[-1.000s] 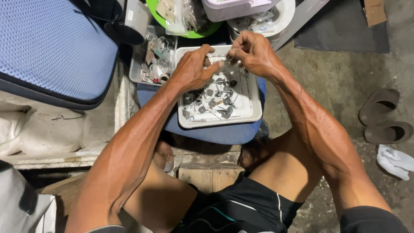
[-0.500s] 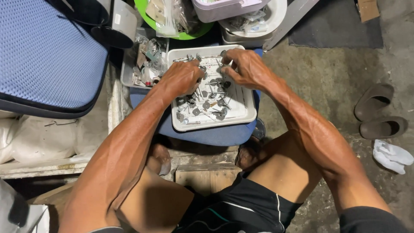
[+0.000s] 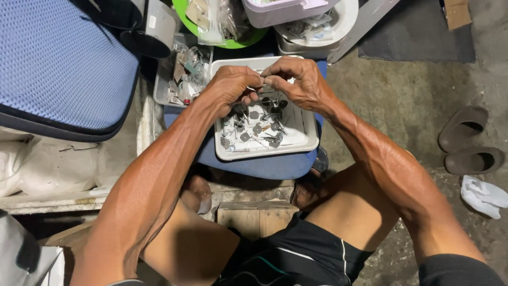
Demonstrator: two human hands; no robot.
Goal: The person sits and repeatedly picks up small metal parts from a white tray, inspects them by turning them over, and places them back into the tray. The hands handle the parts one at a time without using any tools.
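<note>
A white square tray (image 3: 309,136) rests on a blue cushion (image 3: 264,164) in front of my knees and holds several small metal screws and washers (image 3: 259,130). Above its far half my left hand (image 3: 230,85) and my right hand (image 3: 293,79) meet fingertip to fingertip, pinching a small metal part (image 3: 263,80) between them. The part is mostly hidden by my fingers, so its exact shape is unclear.
A grey tray of mixed small parts (image 3: 182,79) sits left of the white one. A green bowl (image 3: 222,24), a lilac box (image 3: 286,10) and a white basin (image 3: 338,24) stand behind. A blue padded case (image 3: 58,63) lies left; sandals (image 3: 468,145) and a white rag (image 3: 484,196) lie right.
Both hands were down in the tray picking among the parts; they have lifted and come together, fingertips pinching a small part above it.
</note>
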